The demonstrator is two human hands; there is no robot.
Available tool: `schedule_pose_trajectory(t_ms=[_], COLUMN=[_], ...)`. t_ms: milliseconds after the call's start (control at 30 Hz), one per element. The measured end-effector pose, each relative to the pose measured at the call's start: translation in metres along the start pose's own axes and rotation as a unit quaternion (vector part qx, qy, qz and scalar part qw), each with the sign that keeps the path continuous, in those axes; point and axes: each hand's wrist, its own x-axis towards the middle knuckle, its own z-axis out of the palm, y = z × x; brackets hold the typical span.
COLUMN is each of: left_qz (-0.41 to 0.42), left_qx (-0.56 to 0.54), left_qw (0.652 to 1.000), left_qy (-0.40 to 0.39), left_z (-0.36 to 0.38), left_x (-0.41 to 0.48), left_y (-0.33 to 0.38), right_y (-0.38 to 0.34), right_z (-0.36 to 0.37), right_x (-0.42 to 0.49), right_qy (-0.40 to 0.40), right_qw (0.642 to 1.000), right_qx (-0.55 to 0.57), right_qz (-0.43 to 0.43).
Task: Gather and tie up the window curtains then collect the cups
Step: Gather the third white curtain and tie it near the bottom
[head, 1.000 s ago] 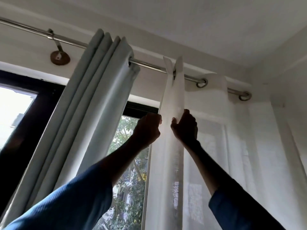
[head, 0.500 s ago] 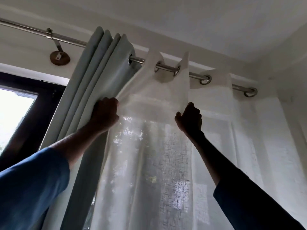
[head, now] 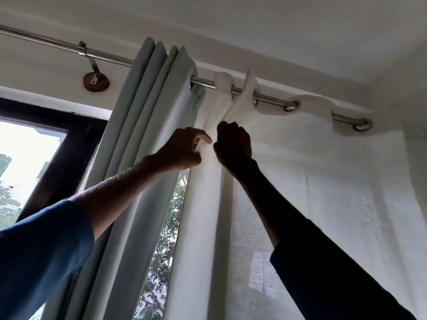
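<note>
We hold the white sheer curtain high up, just under the rod it hangs from. Our left hand pinches its gathered fold, index finger out. Our right hand, just beside, has its fingers curled round the same fold. The grey curtain hangs bunched at left.

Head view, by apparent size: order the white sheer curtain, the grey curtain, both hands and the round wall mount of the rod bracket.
1. white sheer curtain, largest
2. grey curtain
3. left hand and right hand: too alike to rank
4. round wall mount, smallest
</note>
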Motion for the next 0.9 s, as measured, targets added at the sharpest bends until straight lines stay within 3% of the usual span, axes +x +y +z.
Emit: schedule_pose_trajectory(t_ms=[200,433,567,733,900], left_qz=[-0.040,0.047,0.060,0.060,0.038], left_qx=[-0.053,-0.101,-0.046,-0.011,-0.013], left_qw=[0.997,0.987,0.989,0.989,0.990], left_qy=[-0.028,-0.115,-0.130,-0.136,-0.135], left_z=[0.009,0.031,0.040,0.050,0.057], left_x=[0.002,-0.014,-0.011,-0.012,-0.006], left_y=[0.020,0.057,0.066,0.072,0.076], right_y=[0.026,0.051,0.051,0.049,0.056], right_z=[0.006,0.028,0.028,0.022,0.011], right_x=[-0.024,-0.086,-0.097,-0.102,-0.106], right_qy=[0.007,-0.015,0.001,0.079,0.064], right_qw=[0.998,0.999,1.000,0.997,0.994], right_qx=[0.044,0.011,0.002,0.022,0.060], right_qz=[0.043,0.034,0.012,-0.012,-0.057])
